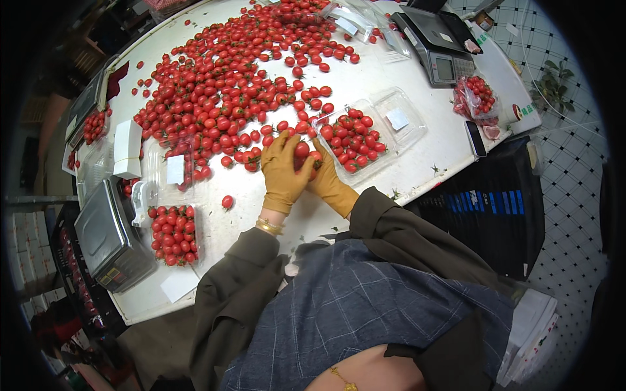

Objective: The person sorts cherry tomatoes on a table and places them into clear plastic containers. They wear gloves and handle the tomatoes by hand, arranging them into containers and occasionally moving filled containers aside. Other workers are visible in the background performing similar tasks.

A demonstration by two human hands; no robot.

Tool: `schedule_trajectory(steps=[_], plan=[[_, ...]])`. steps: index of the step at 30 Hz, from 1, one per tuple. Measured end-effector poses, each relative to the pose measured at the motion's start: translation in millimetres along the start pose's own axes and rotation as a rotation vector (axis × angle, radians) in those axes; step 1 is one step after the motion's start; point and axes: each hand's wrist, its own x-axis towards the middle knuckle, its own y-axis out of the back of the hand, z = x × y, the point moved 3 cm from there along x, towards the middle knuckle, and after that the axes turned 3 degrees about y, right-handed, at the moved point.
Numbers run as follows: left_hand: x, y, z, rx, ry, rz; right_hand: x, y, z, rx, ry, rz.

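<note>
My left hand and my right hand, both in tan gloves, meet over the white table. Cupped between them are a few cherry tomatoes, partly hidden by the fingers. Just right of my right hand is an open clear plastic clamshell box with cherry tomatoes in it. Its lid is folded back and bears a label. Beyond my hands spreads a large heap of loose cherry tomatoes, many with green stems. A single tomato lies left of my left wrist.
A second filled clamshell stands at the left beside a metal-topped scale and a stack of white labels. At the far right are another scale, a bag of tomatoes and a phone near the table edge.
</note>
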Motion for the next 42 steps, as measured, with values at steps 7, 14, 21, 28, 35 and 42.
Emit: schedule_trajectory(steps=[7,14,21,28,35,42], plan=[[7.4,-17.6,3.2,-0.097,0.0,-0.238,-17.3,11.5,-39.4,-1.058,0.476,0.104],[5.1,-29.0,-20.0,-0.414,0.062,-0.121,-11.1,26.5,-84.7,0.288,0.153,0.086],[-30.1,10.3,-93.0,0.191,0.298,0.094,-25.4,58.2,-153.1,-0.184,0.449,0.343],[-95.6,32.5,-137.4,0.411,0.691,-0.063,-27.0,40.5,-138.5,-1.314,0.726,0.361],[-80.2,13.2,-142.5,0.193,0.395,0.11,-38.9,35.4,-7.4,-1.979,0.358,-0.099],[-35.0,-8.8,-122.1,0.335,0.266,0.002,30.0,46.0,17.3,-1.875,0.405,0.003]])
